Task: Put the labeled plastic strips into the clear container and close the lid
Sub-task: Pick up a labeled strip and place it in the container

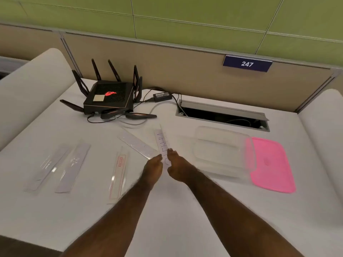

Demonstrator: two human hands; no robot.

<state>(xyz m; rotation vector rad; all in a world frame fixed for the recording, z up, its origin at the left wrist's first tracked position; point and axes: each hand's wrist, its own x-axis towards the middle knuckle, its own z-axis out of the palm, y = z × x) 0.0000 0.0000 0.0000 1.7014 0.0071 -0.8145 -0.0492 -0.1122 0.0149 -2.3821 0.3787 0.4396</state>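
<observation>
Both hands meet at the near end of a clear strip with blue handwriting (161,140). My left hand (153,168) pinches its left edge and my right hand (179,166) its right edge. A second clear strip (137,144) lies slanted just left of it, touching my left fingers. A red-printed strip (118,176) lies further left, and two more strips (74,166) (49,166) rest at the far left. The clear container (224,151) stands open to the right of my right hand. Its pink lid (269,164) lies flat beside it on the right.
A black router with several antennas (109,98) sits at the back left, with cables and a power brick (162,95) trailing right. An open cable hatch (222,115) is set in the white desk behind the container. A beige partition bears a sign reading 247.
</observation>
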